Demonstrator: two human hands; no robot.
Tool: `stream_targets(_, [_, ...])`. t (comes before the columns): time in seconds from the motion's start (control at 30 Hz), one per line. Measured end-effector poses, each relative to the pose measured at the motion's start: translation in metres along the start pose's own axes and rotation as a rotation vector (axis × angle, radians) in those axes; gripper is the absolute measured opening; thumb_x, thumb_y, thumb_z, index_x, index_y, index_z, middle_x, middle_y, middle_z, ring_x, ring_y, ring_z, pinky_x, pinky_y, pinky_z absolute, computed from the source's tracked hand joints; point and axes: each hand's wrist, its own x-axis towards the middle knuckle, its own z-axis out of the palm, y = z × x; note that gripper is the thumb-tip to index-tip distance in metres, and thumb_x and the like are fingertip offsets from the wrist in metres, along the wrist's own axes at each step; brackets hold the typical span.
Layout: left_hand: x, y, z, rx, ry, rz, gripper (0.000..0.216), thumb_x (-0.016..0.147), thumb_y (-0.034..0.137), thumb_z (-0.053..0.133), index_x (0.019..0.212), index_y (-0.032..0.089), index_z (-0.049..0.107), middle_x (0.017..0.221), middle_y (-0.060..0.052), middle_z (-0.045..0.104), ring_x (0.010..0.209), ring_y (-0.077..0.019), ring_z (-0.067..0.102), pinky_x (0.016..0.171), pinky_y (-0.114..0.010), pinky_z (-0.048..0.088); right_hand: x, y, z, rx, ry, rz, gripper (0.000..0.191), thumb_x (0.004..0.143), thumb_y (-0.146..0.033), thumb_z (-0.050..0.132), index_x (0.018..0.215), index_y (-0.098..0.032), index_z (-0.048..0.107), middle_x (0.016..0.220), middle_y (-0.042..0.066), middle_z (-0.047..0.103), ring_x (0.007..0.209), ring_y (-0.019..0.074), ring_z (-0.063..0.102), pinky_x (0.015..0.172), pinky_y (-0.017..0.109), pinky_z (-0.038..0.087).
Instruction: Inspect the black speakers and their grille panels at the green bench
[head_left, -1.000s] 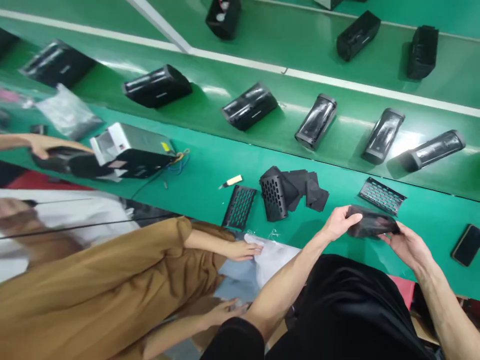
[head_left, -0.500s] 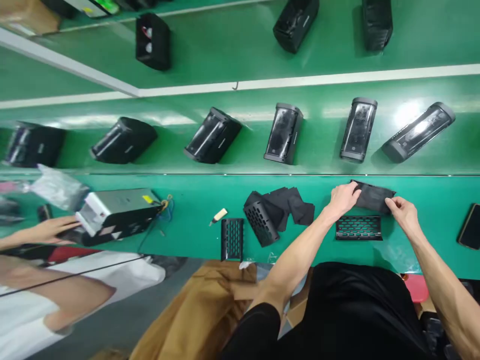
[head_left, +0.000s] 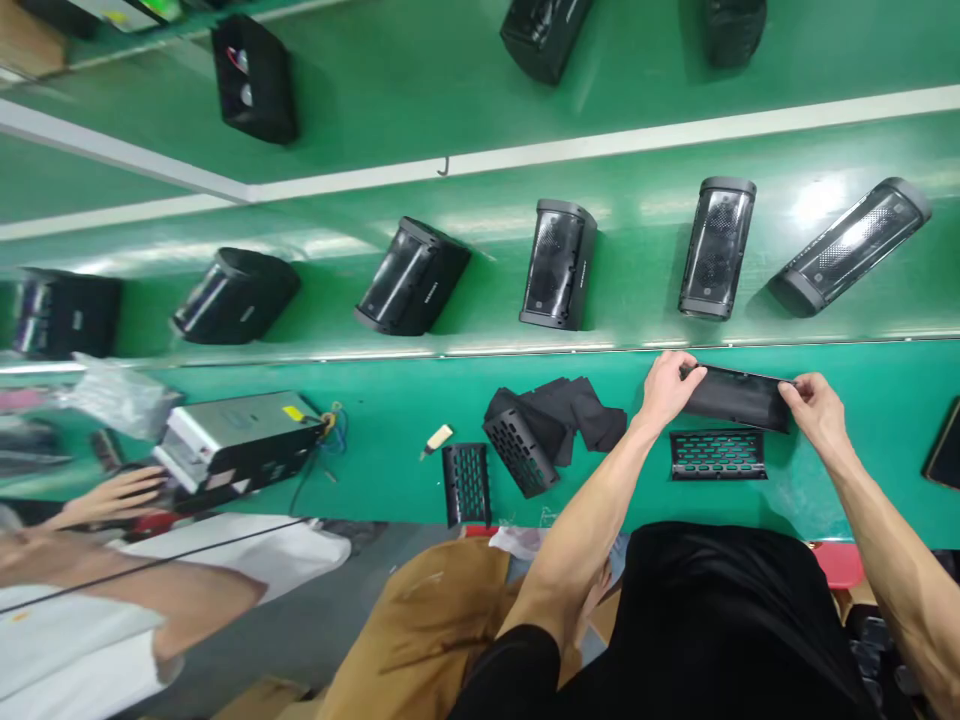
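Observation:
Between my two hands is a black curved panel (head_left: 736, 398), apparently a speaker grille lined with black cloth. My left hand (head_left: 670, 388) pinches its left end with thumb and fingers. At the opposite end my right hand (head_left: 814, 405) grips the corner the same way. Just below it on the green bench lies a slotted black speaker grille (head_left: 718, 456). To the left, another slotted grille (head_left: 520, 452) leans on a loose pile of black cloth pieces (head_left: 596, 412). A third grille (head_left: 466, 484) lies by the bench's front edge.
Several black speakers (head_left: 559, 265) stand along the green line behind the bench. A small bottle with a pointed tip (head_left: 437, 440), a metal-cased device (head_left: 244, 440) and a phone (head_left: 945, 447) are on the bench. Co-workers sit at the left, one in white sleeves (head_left: 90, 640).
The panel is now tilted, showing a smooth dark face, and my hands have moved to its end edges. My left hand has shifted slightly left. The view has shifted a little.

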Motion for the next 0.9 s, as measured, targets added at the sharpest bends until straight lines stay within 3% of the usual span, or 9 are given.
stream_targets(0.13, [-0.026, 0.007, -0.012, -0.237, -0.108, -0.033, 0.032, 0.094, 0.051, 0.067, 0.086, 0.023, 0.054, 0.071, 0.005, 0.056, 0.062, -0.0124, 0.052, 0.063, -0.026, 0.044, -0.025, -0.014, -0.012, 0.258, -0.145, 0.059, 0.065, 0.07, -0.083, 0.077, 0.094, -0.028, 0.053, 0.068, -0.004, 0.059, 0.058, 0.0183, 0.053, 0.058, 0.031, 0.044])
stream_targets(0.23, [-0.055, 0.02, -0.025, -0.577, -0.218, -0.139, 0.047, 0.083, 0.063, 0.076, 0.091, 0.024, 0.051, 0.065, 0.009, 0.049, 0.054, -0.0098, 0.044, 0.053, -0.022, 0.036, -0.05, -0.025, -0.021, 0.4, -0.24, 0.094, 0.072, 0.064, -0.075, 0.091, 0.107, -0.028, 0.057, 0.072, -0.003, 0.069, 0.058, 0.0197, 0.061, 0.055, 0.031, 0.05])
stream_targets(0.37, [-0.09, 0.035, -0.04, -0.746, -0.247, -0.152, 0.059, 0.068, 0.058, 0.091, 0.096, 0.023, 0.053, 0.07, 0.009, 0.051, 0.056, -0.0081, 0.046, 0.051, -0.02, 0.033, -0.08, -0.039, -0.039, 0.516, -0.312, 0.084, 0.069, 0.061, -0.063, 0.1, 0.108, -0.025, 0.067, 0.08, 0.0, 0.074, 0.064, 0.0183, 0.066, 0.062, 0.031, 0.057])
stream_targets(0.57, [-0.123, 0.043, -0.047, -0.706, -0.155, -0.062, 0.054, 0.073, 0.061, 0.089, 0.089, 0.021, 0.056, 0.065, 0.01, 0.043, 0.055, -0.0064, 0.037, 0.053, -0.021, 0.029, -0.121, -0.052, -0.061, 0.611, -0.389, 0.074, 0.06, 0.065, -0.052, 0.104, 0.11, -0.025, 0.075, 0.085, 0.0, 0.076, 0.07, 0.0164, 0.068, 0.066, 0.027, 0.059])
stream_targets(0.73, [-0.144, 0.045, -0.049, -0.765, -0.155, -0.022, 0.053, 0.074, 0.058, 0.09, 0.096, 0.02, 0.059, 0.072, 0.009, 0.048, 0.058, -0.0064, 0.038, 0.055, -0.021, 0.031, -0.139, -0.052, -0.065, 0.669, -0.365, 0.111, 0.055, 0.064, -0.055, 0.105, 0.098, -0.024, 0.075, 0.083, -0.001, 0.076, 0.068, 0.0138, 0.067, 0.065, 0.022, 0.057])
stream_targets(0.9, [-0.157, 0.046, -0.047, -0.845, -0.201, -0.078, 0.056, 0.07, 0.052, 0.093, 0.099, 0.021, 0.058, 0.077, 0.008, 0.053, 0.058, -0.0068, 0.045, 0.053, -0.02, 0.036, -0.144, -0.047, -0.066, 0.665, -0.329, 0.125, 0.054, 0.065, -0.06, 0.103, 0.092, -0.023, 0.073, 0.074, -0.001, 0.074, 0.059, 0.0129, 0.063, 0.058, 0.022, 0.056])
